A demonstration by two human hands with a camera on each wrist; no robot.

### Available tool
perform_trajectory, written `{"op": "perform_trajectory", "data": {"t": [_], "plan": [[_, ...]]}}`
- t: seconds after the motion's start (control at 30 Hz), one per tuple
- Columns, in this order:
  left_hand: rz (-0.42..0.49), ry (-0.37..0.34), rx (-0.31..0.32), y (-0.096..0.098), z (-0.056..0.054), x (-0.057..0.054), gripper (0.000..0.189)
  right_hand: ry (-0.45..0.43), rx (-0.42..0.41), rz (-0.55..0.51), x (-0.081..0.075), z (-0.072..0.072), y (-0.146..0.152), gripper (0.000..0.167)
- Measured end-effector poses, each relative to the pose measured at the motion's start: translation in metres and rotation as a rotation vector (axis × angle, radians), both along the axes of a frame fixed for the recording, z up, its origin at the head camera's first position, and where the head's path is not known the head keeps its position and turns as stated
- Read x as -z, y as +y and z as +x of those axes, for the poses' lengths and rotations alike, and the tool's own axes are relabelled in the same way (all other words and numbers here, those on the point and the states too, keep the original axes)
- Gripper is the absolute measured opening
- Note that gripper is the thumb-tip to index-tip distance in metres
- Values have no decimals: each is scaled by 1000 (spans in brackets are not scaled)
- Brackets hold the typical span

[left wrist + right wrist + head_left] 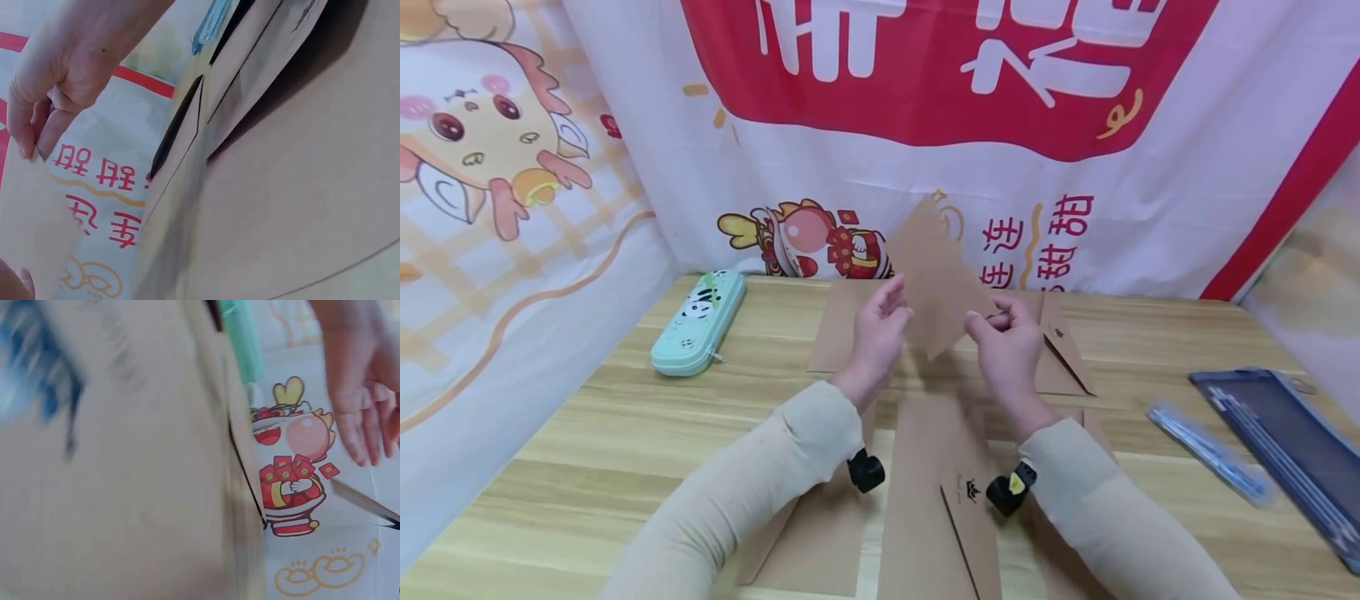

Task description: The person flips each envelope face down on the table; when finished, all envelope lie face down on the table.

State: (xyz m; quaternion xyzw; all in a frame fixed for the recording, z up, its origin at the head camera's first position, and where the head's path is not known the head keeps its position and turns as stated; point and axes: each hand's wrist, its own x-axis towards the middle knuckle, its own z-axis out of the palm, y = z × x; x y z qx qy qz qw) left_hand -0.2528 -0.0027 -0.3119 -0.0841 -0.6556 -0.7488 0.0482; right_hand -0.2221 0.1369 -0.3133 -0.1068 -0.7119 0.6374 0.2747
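A plain brown kraft paper piece (940, 275), which may be an envelope or a card, is held up tilted above the back of the table. My right hand (1009, 346) pinches its lower right corner between thumb and fingers, plain to see in the left wrist view, where the paper (34, 212) hangs below the fingertips. At its left edge is my left hand (880, 329), fingers fairly straight; the right wrist view shows those fingers (359, 434) apart from the thin edge of the paper. Beneath lies a kraft envelope (917, 500) with a small black crown print.
More kraft envelopes lie around: one front left (827, 542), one back left (831, 325), one back right (1063, 350). A mint panda pencil case (700, 321) is at left. On the right are a clear pen packet (1210, 454) and a dark mesh pouch (1285, 442). A printed cloth hangs behind.
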Motion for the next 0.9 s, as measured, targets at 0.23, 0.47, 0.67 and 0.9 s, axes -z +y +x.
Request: {"op": "perform_trajectory", "data": {"t": [0.23,0.47,0.67,0.9], "plan": [[-25,-76,-11,1,5,8,57,57,-52,-540,-1,-5,0,28],[67,-143,35,3,7,18,58,49,0,-686,6,-10,-2,28],[118,-135,45,7,7,20,53,35,-20,-732,7,-10,-5,30],[64,-106,14,-1,4,21,58,-251,-276,-345,5,-11,11,52]]}}
